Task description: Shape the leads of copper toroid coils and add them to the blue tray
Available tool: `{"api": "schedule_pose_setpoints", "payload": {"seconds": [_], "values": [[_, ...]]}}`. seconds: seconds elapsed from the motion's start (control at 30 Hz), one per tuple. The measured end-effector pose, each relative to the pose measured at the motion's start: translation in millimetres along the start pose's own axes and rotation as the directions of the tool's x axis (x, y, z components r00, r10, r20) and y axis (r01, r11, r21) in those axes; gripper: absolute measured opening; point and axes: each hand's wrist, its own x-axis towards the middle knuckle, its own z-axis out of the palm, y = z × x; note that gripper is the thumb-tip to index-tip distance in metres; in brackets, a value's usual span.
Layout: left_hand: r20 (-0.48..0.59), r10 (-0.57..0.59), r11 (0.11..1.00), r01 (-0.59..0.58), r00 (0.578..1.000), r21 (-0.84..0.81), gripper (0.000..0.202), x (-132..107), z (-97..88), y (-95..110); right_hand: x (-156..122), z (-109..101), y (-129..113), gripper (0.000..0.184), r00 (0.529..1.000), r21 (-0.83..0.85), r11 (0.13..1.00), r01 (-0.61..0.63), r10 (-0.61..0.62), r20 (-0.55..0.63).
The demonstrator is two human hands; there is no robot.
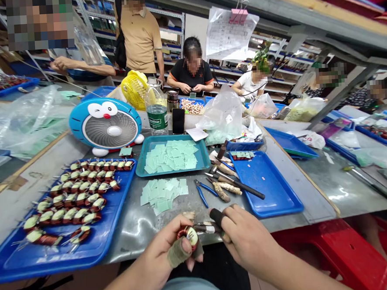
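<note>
My left hand [169, 251], thumb wrapped in tape, pinches a copper-wound ring coil [188, 235] with a pale insert, near the bench's front edge. My right hand [243, 238] is closed on a small tool [207, 227] whose tip meets the coil; one finger wears a black cot. Just beyond lies a loose heap of pale green paper squares [163, 194]. Left of my hands a blue tray [101, 242] carries several rows of finished coils [79, 200].
A teal tray [142, 159] holds more green squares. Pliers [201, 192] and taped tools [229, 187] lie beside an empty blue tray [268, 184]. A cartoon desk fan [106, 126], bottle [156, 112], phone [178, 121] and plastic bags stand behind. Several people work at far benches. Red stools [338, 258] stand on the right.
</note>
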Motion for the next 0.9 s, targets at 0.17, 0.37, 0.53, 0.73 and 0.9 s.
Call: {"api": "schedule_pose_setpoints", "payload": {"seconds": [0.17, 0.37, 0.53, 0.73, 0.9], "values": [[-0.036, 0.041, 0.993, -0.045, 0.999, -0.112, 0.042, 0, 1.5, -6, -1, -4, -1, 0.019, 0.997, 0.123, 0.989, -0.078, 0.076, 0.022], [-0.061, 0.046, 0.996, -0.051, 0.997, -0.077, 0.040, -1, -2.0, -4, -23, 18, -18, 0.029, 0.967, 0.372, 0.893, -0.255, 0.236, 0.095], [-0.026, 0.015, 0.992, -0.012, 1.000, 0.130, 0.036, -1, -7.4, -3, -30, 36, -29, 0.007, 0.969, 0.360, 0.900, -0.245, 0.235, 0.072], [0.007, 0.206, 0.783, -0.169, 0.979, 0.598, 0.027, -1, -8.6, -8, -33, 39, -26, 0.016, 0.978, 0.305, 0.940, -0.155, 0.190, -0.086], [-0.074, 0.364, 0.656, -0.199, 0.928, 0.728, 0.016, -2, 2.0, -15, -36, 40, -30, 0.023, 0.943, 0.114, 0.982, -0.149, 0.176, -0.281]]}}
